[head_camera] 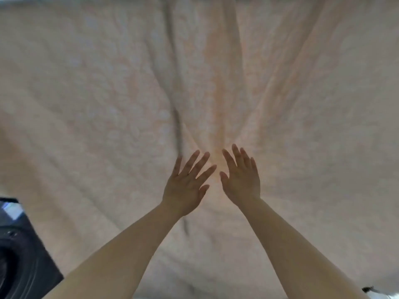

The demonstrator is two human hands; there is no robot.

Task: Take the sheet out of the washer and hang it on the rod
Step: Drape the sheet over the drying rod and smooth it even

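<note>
The sheet [129, 87], pale peach with a faint leaf pattern, hangs spread in front of me and fills nearly my whole view, its folds drawing together toward the middle. My left hand [185, 186] and my right hand [241, 180] are raised side by side before that gathered crease, palms to the cloth, fingers spread and gripping nothing; I cannot tell whether they press it. At the lower left, past the sheet's edge, the dark washer [19, 251] shows its round door. The sheet hides the room beyond it.
</note>
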